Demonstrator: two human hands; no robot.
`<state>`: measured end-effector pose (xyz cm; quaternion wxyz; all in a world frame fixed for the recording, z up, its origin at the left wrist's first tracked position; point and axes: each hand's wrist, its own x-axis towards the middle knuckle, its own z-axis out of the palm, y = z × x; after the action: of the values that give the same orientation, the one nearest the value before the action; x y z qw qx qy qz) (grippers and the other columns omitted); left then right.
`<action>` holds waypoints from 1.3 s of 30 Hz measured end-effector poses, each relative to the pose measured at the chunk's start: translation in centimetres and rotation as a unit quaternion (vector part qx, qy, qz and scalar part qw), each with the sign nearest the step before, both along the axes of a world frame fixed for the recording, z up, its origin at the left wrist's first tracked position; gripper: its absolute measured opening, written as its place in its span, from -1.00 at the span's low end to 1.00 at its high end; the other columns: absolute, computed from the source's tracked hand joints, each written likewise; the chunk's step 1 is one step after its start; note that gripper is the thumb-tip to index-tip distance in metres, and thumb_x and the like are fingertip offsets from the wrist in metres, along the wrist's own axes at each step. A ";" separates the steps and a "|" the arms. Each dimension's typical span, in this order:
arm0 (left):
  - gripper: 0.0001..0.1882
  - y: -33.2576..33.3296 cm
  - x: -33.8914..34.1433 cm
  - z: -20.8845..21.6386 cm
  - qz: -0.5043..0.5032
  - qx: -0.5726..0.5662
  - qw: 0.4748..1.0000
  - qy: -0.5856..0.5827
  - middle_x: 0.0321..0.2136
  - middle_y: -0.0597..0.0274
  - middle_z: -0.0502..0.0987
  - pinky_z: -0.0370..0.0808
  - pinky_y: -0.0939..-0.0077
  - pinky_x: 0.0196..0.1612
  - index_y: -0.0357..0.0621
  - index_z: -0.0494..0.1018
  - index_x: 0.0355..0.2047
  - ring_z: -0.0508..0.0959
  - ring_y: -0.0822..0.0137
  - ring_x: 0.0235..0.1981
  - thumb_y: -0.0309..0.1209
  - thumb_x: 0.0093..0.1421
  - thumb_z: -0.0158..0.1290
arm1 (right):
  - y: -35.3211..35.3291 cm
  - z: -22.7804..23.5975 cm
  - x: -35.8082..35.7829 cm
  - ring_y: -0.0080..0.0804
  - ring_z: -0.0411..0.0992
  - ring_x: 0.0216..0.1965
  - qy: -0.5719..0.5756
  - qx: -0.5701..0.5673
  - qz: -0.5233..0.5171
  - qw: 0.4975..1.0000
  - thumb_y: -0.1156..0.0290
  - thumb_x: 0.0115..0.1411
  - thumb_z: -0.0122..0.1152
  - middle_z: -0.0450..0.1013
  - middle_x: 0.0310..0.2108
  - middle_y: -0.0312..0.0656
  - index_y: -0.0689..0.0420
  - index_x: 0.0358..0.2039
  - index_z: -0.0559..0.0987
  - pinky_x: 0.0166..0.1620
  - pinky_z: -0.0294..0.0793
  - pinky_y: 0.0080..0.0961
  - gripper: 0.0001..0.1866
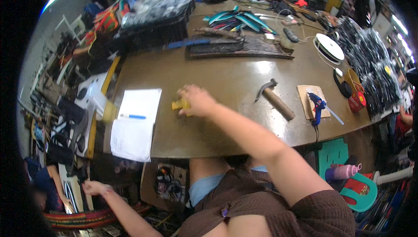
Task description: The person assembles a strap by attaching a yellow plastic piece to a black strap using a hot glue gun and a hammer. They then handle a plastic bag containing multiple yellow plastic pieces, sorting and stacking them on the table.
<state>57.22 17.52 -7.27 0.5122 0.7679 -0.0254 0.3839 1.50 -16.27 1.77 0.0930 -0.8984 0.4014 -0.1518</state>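
Note:
My right hand reaches across the brown table, its fingers curled over a small yellow object on the tabletop. The hand covers part of that object, so its kind does not show. Down at the left, beyond the table's near edge, my left hand is held with its fingers curled in; whatever may be in them is hidden. An open notebook lies left of my right hand, with a blue and white pen across it. To the right are a hammer with a wooden handle and a blue glue gun on a small board.
A dark plank and teal strips lie farther back. A white spool and a red round container stand at right. Black crates flank the far left. Below right is a green stool with a bottle. Another person is at lower left.

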 end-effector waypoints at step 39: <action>-0.58 -3.9 -43.9 -3.9 -0.481 -0.132 0.661 0.561 -0.07 0.12 0.35 0.34 0.27 0.11 -0.23 0.26 0.09 0.37 0.20 -0.02 -0.64 0.19 -0.15 | 20.6 -5.2 -17.6 -0.38 0.30 -0.12 -0.026 -0.186 0.099 0.977 0.21 0.11 0.06 0.35 -0.14 -0.27 0.03 -0.13 0.58 -0.08 0.27 -0.39 -0.66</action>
<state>13.33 13.57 -11.20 0.6390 0.6430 -0.0480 -0.4194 -16.12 4.36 -3.44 -0.0513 -0.9309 0.2731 -0.2370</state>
